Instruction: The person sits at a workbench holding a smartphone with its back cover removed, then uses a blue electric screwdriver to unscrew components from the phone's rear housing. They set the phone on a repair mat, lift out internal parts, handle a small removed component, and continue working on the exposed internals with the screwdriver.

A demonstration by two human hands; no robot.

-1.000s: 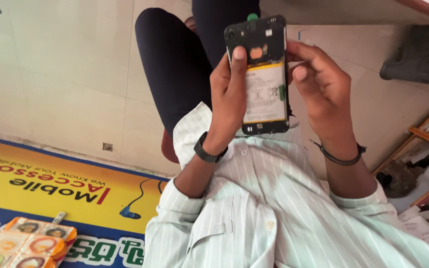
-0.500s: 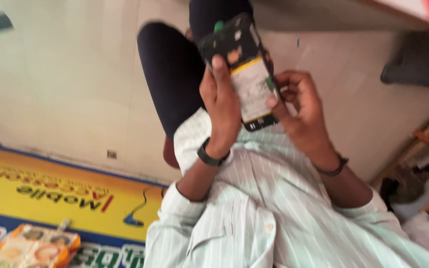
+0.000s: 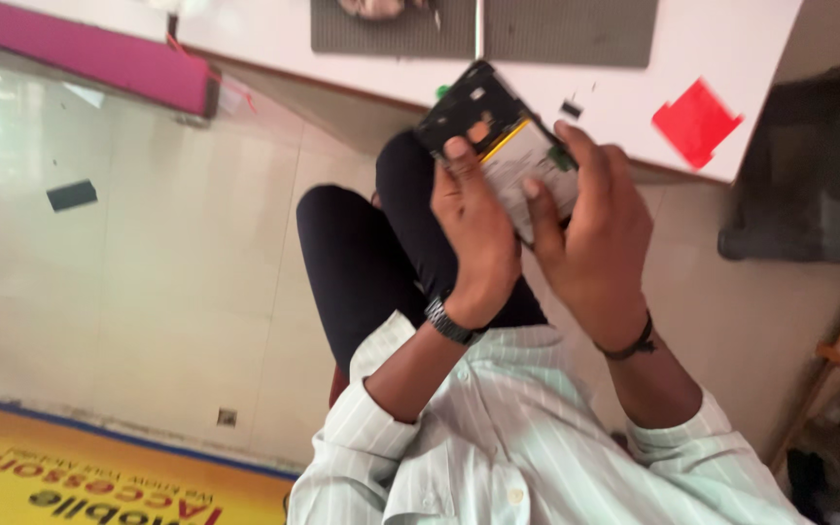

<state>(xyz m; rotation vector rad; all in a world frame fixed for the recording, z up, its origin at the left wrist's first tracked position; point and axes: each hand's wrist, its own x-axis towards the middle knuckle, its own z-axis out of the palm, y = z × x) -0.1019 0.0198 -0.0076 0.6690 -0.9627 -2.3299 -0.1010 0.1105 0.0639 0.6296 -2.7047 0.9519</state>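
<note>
1. Your left hand (image 3: 473, 228) has its fingers clenched round the near edge of the opened phone (image 3: 500, 146), thumb on its back.
2. Your right hand (image 3: 590, 228) grips the other edge, fingertips on the battery.
3. The phone sits upper centre, tilted, before the white table (image 3: 614, 58).
4. A red patch (image 3: 695, 122) lies at upper right.

White table (image 3: 624, 58); grey mat (image 3: 576, 29); red patch (image 3: 696, 121)

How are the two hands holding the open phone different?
The left hand wears a black watch; the right hand wears a thin black band. The left thumb lies on the phone; the right fingers curl over its edge. Both hold it.
</note>
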